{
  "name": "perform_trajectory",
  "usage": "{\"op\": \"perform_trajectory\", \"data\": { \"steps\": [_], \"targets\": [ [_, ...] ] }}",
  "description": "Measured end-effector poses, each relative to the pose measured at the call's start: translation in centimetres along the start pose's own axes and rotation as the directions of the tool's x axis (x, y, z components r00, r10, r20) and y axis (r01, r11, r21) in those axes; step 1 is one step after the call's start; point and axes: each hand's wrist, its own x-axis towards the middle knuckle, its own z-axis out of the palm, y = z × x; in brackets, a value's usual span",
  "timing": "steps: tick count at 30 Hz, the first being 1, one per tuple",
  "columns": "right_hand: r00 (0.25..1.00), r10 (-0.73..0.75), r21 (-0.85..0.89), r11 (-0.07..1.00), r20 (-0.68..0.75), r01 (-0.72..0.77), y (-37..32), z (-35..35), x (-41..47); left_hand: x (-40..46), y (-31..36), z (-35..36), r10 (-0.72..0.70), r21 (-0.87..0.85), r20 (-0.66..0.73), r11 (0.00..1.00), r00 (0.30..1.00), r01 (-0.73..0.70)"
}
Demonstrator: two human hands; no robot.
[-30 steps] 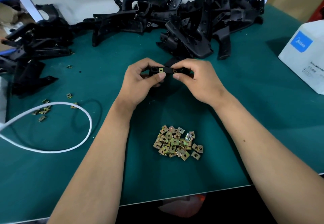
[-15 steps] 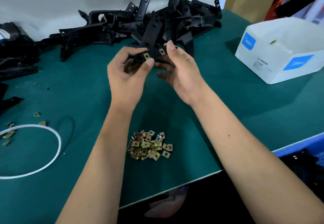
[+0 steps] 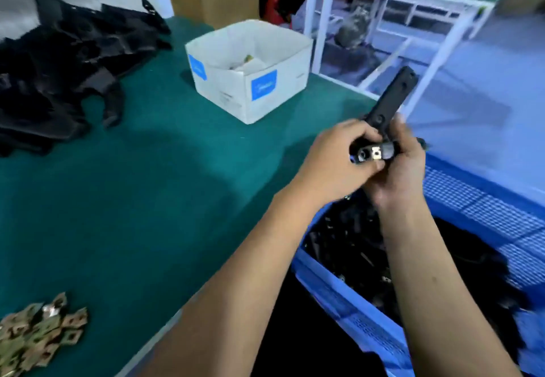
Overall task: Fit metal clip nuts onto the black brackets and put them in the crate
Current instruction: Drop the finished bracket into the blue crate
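Brass-coloured clip nuts (image 3: 38, 335) lie heaped at the near left edge of the green tabletop (image 3: 124, 199), while to the right a blue crate (image 3: 483, 214), standing beside and below the table's right edge, already holds a jumble of dark brackets (image 3: 354, 244). Above the crate's near corner, a person holds one black bracket (image 3: 389, 105) in both hands: the left hand (image 3: 333, 161) grips its lower end with fingers curled round it, thumb just below a silvery clip nut (image 3: 376, 152) seated on that end; the right hand (image 3: 404, 170) wraps the same end from the other side. The bracket's long arm points up and away, tilted. Motion blur softens the hands. Farther back sit a white carton (image 3: 250, 82) near the right edge and a pile of unfitted brackets (image 3: 59, 61) at the far left corner. Judging by the seated nut and the position over the crate, fitting appears finished and depositing is the step in hand; the next move calls for lowering the bracket and letting go so it settles among those in the crate
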Motion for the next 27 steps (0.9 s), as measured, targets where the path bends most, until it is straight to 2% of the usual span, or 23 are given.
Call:
{"op": "perform_trajectory", "data": {
  "steps": [2, 4, 6, 8, 10, 12, 14, 18, 20, 23, 25, 27],
  "targets": [
    [0.973, 0.016, -0.126, 0.991, -0.232, -0.047, -1.0, -6.3, -0.2, 0.0, -1.3, 4.6, -0.087, 0.086, 0.195, 0.994, 0.977, 0.071],
    [0.848, -0.046, -0.348, 0.922, -0.528, -0.167, -1.4, -13.0, -0.7, -0.9, -3.1, 8.7, -0.199, 0.206, 0.383, 0.970, 0.902, 0.126],
    [0.698, -0.103, -0.461, 0.816, -0.708, -0.348, -1.1, -19.0, -1.4, -2.3, -5.2, 11.8, -0.304, 0.273, 0.477, 0.943, 0.825, 0.189],
    [0.607, -0.153, -0.531, 0.674, -0.780, -0.513, -0.8, -23.4, -2.2, -3.8, -7.0, 13.7, -0.383, 0.305, 0.496, 0.917, 0.780, 0.256],
    [0.598, -0.143, -0.573, 0.526, -0.788, -0.629, -0.4, -26.1, -2.6, -4.8, -8.3, 14.6, -0.434, 0.353, 0.488, 0.891, 0.757, 0.284],
    [0.589, -0.142, -0.571, 0.498, -0.796, -0.652, -0.5, -27.1, -2.6, -4.9, -8.6, 14.8, -0.442, 0.358, 0.467, 0.887, 0.766, 0.293],
    [0.568, -0.230, -0.606, 0.439, -0.790, -0.664, -0.8, -27.0, -2.2, -4.2, -8.0, 14.4, -0.411, 0.296, 0.419, 0.905, 0.809, 0.307],
    [0.617, -0.425, -0.749, 0.394, -0.662, -0.532, -1.7, -23.3, -0.9, -0.8, -4.4, 12.2, -0.293, 0.122, 0.209, 0.954, 0.933, 0.273],
    [0.668, -0.519, -0.846, 0.321, -0.534, -0.426, -2.1, -19.7, -0.2, 1.2, -2.2, 10.6, -0.216, 0.062, 0.093, 0.975, 0.972, 0.211],
    [0.735, -0.647, -0.978, 0.169, -0.202, -0.120, -1.7, -12.5, 0.5, 2.8, 0.4, 6.5, -0.108, -0.019, -0.068, 0.994, 0.992, 0.107],
    [0.725, -0.688, -0.993, 0.067, 0.026, 0.099, -1.0, -7.3, 0.6, 3.1, 1.5, 3.1, -0.072, -0.049, -0.166, 0.997, 0.983, 0.065],
    [0.728, -0.653, -0.959, 0.008, 0.209, 0.283, 1.0, -1.6, 0.6, 2.5, 1.6, -1.3, -0.091, -0.049, -0.277, 0.996, 0.957, 0.081]
  ]
}}
